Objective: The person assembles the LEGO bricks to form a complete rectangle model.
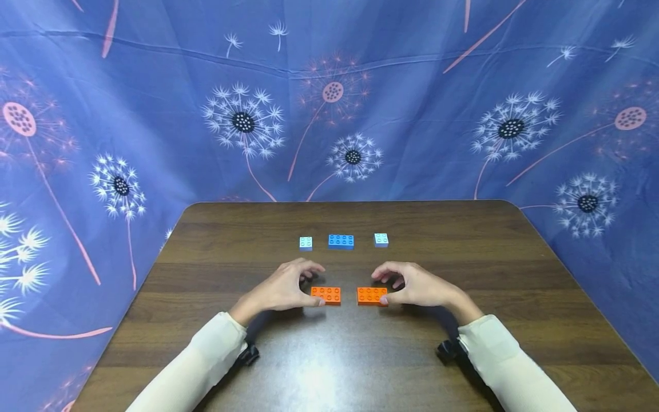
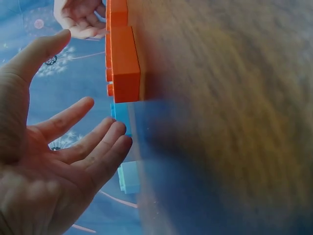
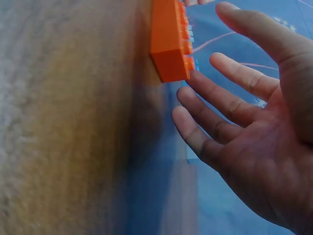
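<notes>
Fingers [image 2: 68, 115] of the left hand [image 1: 280, 288] are parted, with the thumb held well away from them, and nothing is grasped. The thumb overlaps the near left corner of an orange rectangular plastic brick [image 1: 332, 292] in the head view; whether it is touched cannot be told. The right hand [image 1: 419, 286] is likewise loosely opened, with nothing gripped, its thumb seen over the near right corner of a matching orange plastic brick [image 1: 369, 293]; contact cannot be confirmed there either.

Both orange bricks are set flat, studs up, their long sides running crosswise, each topped by two rows of four round studs. A narrow gap is left between their facing ends. Farther out, a row is formed by a pale blue square brick [image 1: 306, 244], a blue eight-stud brick [image 1: 341, 241] and a second pale blue square brick [image 1: 381, 240], all well apart from the orange pair.

Room is left on both sides and nearer the body on the brown wood-grain tabletop [image 1: 463, 246], whose rounded far corners are bordered by blue dandelion-print fabric [image 1: 422, 143].
</notes>
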Available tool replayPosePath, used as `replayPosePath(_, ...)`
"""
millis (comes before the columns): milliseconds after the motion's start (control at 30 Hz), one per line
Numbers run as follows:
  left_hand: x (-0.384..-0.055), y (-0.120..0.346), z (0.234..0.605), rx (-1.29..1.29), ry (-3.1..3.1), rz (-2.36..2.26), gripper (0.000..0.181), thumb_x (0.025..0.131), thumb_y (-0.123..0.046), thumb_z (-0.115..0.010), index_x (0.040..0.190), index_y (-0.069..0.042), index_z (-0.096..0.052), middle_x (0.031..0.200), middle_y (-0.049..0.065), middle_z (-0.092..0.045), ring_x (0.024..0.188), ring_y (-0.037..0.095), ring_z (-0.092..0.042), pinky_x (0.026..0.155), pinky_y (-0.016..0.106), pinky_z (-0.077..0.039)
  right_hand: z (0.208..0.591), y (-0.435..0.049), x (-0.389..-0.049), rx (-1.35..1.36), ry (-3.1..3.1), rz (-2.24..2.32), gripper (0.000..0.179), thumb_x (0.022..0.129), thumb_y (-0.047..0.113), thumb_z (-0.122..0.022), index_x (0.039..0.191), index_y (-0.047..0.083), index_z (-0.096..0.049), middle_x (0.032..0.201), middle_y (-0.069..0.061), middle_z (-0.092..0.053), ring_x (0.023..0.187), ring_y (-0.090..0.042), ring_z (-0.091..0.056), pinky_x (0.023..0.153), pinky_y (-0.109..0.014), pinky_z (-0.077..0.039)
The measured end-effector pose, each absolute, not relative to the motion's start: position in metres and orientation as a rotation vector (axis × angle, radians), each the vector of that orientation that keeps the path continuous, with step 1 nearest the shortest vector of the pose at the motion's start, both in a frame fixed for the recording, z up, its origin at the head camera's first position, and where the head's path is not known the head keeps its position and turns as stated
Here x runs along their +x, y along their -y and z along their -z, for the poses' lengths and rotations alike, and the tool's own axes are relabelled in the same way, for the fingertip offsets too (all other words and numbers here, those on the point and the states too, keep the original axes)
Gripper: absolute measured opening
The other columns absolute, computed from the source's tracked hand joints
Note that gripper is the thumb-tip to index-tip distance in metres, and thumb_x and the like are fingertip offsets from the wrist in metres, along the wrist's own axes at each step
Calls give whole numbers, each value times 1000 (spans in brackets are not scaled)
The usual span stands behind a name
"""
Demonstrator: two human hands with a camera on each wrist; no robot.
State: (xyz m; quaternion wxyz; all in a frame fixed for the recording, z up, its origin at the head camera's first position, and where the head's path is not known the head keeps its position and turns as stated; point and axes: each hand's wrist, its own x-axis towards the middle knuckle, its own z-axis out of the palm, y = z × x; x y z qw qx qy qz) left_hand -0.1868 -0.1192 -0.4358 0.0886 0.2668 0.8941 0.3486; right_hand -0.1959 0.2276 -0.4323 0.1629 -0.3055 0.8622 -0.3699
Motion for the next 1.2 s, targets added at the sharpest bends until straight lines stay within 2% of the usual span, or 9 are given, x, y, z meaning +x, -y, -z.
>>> replayPosePath(200, -191, 117, 442, 798, -2606, -1094, 62, 75, -31, -89, 129, -10, -67, 126, 7, -70, 112, 22, -66, 100, 41, -55, 437, -225, -196, -908, -2457, 1036, 50, 85, 29, -86, 127, 8, -66, 125, -7, -70, 113, -27, -66, 92, -42, -59)
replayPosePath(633, -193, 118, 448, 796, -2588, -1062, 50, 74, -19, -91, 120, -11, -72, 113, 1, -72, 102, 14, -65, 96, 34, -56, 445, -220, -196, -958, -2475, 996, 42, 84, 22, -87, 121, 16, -69, 112, 3, -70, 102, -15, -64, 85, -30, -58)
replayPosePath(1000, -194, 116, 452, 812, -2614, -1008, 48, 73, -15, -92, 118, -12, -75, 111, -1, -74, 100, 13, -68, 94, 32, -56, 447, -214, -196, -1010, -2552, 894, 36, 85, 16, -84, 118, 18, -70, 111, 6, -69, 98, -7, -61, 83, -26, -56)
replayPosePath(1200, -194, 115, 453, 823, -2649, -995, 39, 73, -15, -90, 110, -15, -78, 103, -4, -74, 95, 11, -67, 88, 28, -55, 446, -214, -196, -1002, -2552, 886, 36, 86, 16, -84, 119, 19, -72, 114, 5, -69, 95, -7, -61, 81, -25, -55)
